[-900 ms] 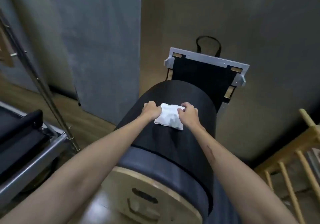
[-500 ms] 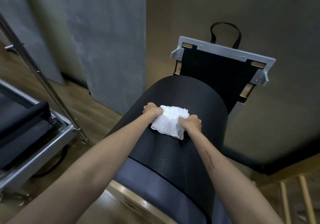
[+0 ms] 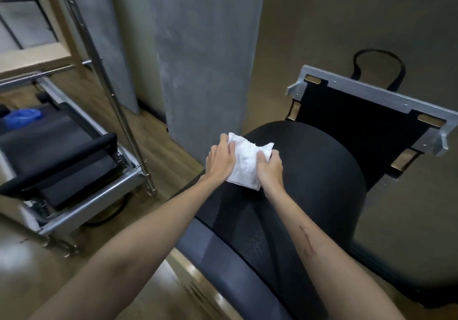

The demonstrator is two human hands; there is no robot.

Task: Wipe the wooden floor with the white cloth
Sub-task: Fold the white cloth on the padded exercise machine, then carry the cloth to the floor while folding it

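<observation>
Two bare hands hold my one crumpled white cloth (image 3: 245, 162) on top of the rounded black padded barrel (image 3: 309, 171): left hand (image 3: 221, 157) gripping its left edge, right hand (image 3: 270, 166) curled over its right side. Beyond the barrel I see one grey metal frame with black fabric (image 3: 366, 111). One grey concrete pillar (image 3: 205, 54) stands just left, and one black-and-silver exercise machine (image 3: 67, 161) rests on the wooden floor (image 3: 171, 161).

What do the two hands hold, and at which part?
Both hold the white cloth: left hand at its left edge, right hand at its right edge.
</observation>
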